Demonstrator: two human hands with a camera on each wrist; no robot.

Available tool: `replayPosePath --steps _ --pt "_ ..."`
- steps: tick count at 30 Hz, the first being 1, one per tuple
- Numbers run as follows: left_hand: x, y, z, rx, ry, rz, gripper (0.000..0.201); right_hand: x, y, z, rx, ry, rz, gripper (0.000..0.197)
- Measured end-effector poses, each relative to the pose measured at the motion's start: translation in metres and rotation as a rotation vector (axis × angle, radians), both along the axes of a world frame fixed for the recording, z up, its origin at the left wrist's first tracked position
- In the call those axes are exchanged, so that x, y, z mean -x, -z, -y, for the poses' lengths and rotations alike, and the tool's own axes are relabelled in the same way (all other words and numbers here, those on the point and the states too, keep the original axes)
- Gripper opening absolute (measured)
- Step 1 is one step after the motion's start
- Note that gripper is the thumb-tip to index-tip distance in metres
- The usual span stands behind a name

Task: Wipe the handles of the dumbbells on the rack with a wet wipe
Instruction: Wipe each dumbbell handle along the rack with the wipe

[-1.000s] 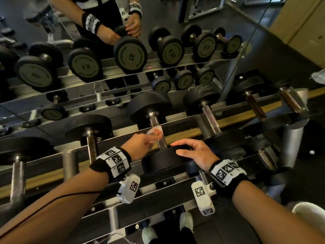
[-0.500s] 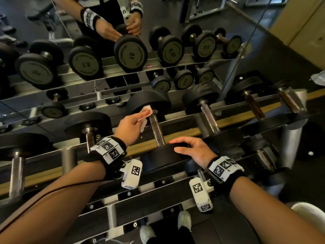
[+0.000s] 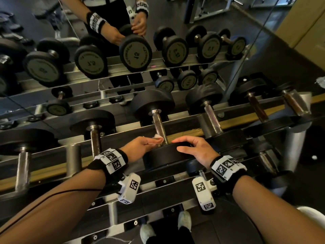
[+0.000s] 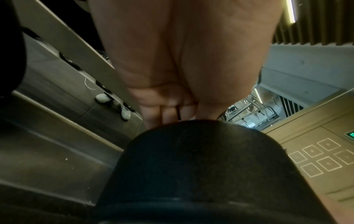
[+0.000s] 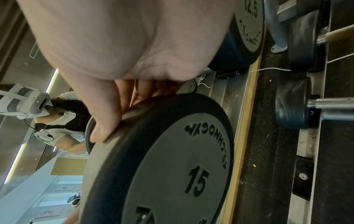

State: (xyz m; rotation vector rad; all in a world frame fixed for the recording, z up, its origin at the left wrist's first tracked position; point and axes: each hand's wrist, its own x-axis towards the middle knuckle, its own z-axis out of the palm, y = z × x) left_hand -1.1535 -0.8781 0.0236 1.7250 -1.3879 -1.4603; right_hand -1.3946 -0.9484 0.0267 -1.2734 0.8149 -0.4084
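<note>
- Since the earlier head frame, the left hand (image 3: 142,144) has dropped from the upper part of the handle (image 3: 160,128) to its lower end, carrying the wet wipe (image 3: 157,137) with it; the right hand (image 3: 197,149) remains on the near weight head.
- Head view: the dumbbell (image 3: 158,120) sits at frame centre on the rack (image 3: 233,123). Its long axis runs from lower centre toward upper centre, tilted slightly left at the top, with one black head far from the camera and the other near.
- Head view: the left hand pinches the white wet wipe between thumb and fingers and holds it against the left side of the handle, just above the near head.
- Head view: the right hand rests on the rim of the near head, fingers extended over the top and thumb below, not curled closed.
- Head view: a mirror (image 3: 52,23) fills the upper frame and reflects the rack.
- Left wrist view: the left hand (image 4: 172,75) occupies upper centre, fingers (image 4: 153,118) curled downward; the black weight head (image 4: 201,166) fills lower centre and hides the wipe.
- Right wrist view: the right hand (image 5: 124,60) lies at upper left, thumb (image 5: 103,121) and fingers resting on the rim of the weight head (image 5: 172,166), whose grey face reads "15".
</note>
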Motion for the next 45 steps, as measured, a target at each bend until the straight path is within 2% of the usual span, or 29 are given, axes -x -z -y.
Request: replayPosePath --steps 4,9,14,17,19,21,24,27,29,34,38,42,45 --pt "-0.004 -0.012 -0.005 -0.023 0.007 -0.056 0.03 -0.001 -0.004 0.0 0.014 0.0 -0.019 0.025" --pt "-0.006 -0.028 -0.002 0.062 -0.262 -0.191 0.03 -0.002 -0.005 0.002 0.048 -0.008 -0.043 0.025" --pt "0.011 -0.05 0.007 0.121 -0.441 -0.235 0.021 -0.004 -0.008 0.012 0.077 -0.077 -0.151 0.027" --pt "0.025 -0.057 0.011 0.083 -0.52 -0.366 0.023 -0.007 -0.012 0.023 0.138 -0.159 -0.202 0.055" --pt "0.033 -0.061 0.015 0.056 -0.564 -0.472 0.022 -0.012 -0.017 0.03 0.113 -0.126 -0.154 0.073" --pt "0.041 -0.063 0.019 0.046 -0.584 -0.525 0.023 -0.018 -0.021 0.039 0.043 -0.057 -0.06 0.076" --pt "0.049 -0.063 0.025 0.041 -0.628 -0.505 0.02 -0.025 -0.025 0.051 0.009 -0.025 -0.005 0.051" --pt "0.053 -0.061 0.029 0.089 -0.72 -0.418 0.014 -0.03 -0.026 0.059 0.119 -0.006 -0.038 0.019" --pt "0.053 -0.058 0.03 0.119 -0.754 -0.329 0.013 -0.034 -0.027 0.065 0.173 -0.001 -0.068 0.009" --pt "0.052 -0.049 0.028 0.133 -0.829 -0.216 0.012 -0.041 -0.026 0.077 0.13 -0.092 -0.12 0.01" --pt "0.049 -0.04 0.014 0.112 -0.923 -0.298 0.015 -0.048 -0.025 0.096 0.226 -0.082 -0.207 0.019" --pt "0.044 -0.029 -0.009 0.094 -0.862 -0.198 0.022 -0.048 -0.022 0.113 0.387 0.003 -0.314 0.015" --pt "0.046 -0.021 -0.021 0.095 -0.79 -0.167 0.021 -0.053 -0.02 0.114 0.404 -0.042 -0.333 0.01"
